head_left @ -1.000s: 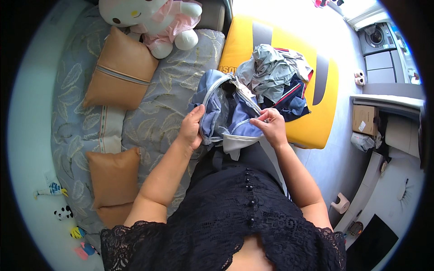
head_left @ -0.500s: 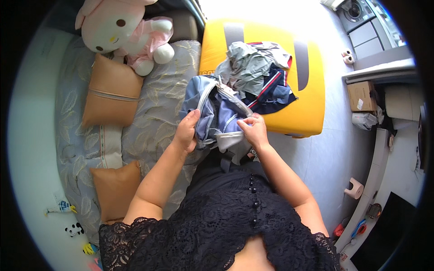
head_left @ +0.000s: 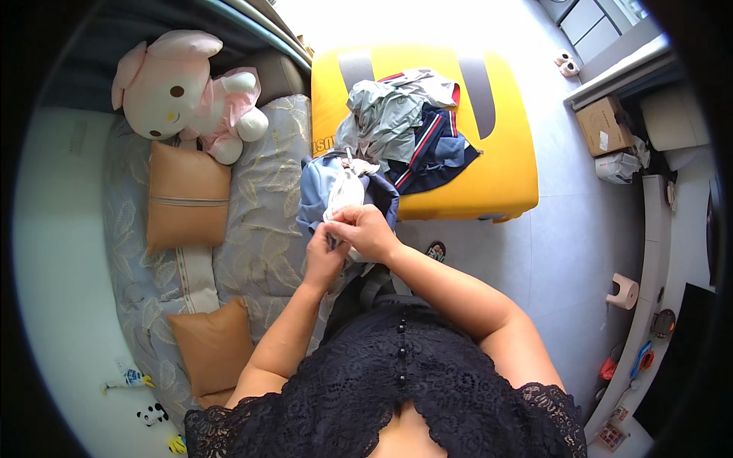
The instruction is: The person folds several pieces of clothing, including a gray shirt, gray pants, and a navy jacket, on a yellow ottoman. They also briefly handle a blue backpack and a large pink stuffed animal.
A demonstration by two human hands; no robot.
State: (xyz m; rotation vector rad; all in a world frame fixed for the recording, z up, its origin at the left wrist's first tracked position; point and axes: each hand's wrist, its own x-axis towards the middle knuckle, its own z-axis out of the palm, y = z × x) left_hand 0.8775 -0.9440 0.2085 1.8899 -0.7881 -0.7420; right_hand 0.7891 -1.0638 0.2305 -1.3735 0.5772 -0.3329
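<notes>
A soft blue cloth item (head_left: 314, 191) with a white zipper edge hangs bunched in front of me; its folds keep me from telling whether it is a bag or a garment. My left hand (head_left: 325, 256) pinches its white edge from below. Right beside it, my right hand (head_left: 365, 231) grips the same edge, and the fingertips of both hands meet. The cloth's far side touches a pile of clothes: a crumpled light grey garment (head_left: 379, 118) and a navy garment (head_left: 427, 156) with red and white stripes.
The clothes lie on a yellow padded block (head_left: 496, 168). To the left, a patterned sofa (head_left: 256, 198) holds brown cushions (head_left: 187, 217) and a big plush toy (head_left: 164, 91). A pink stool (head_left: 624, 291) and a cardboard box (head_left: 603, 126) stand at the right.
My right hand has moved left along the cloth to meet my left hand. The cloth's opening, held wide before, is now gathered together. The view has shifted slightly.
</notes>
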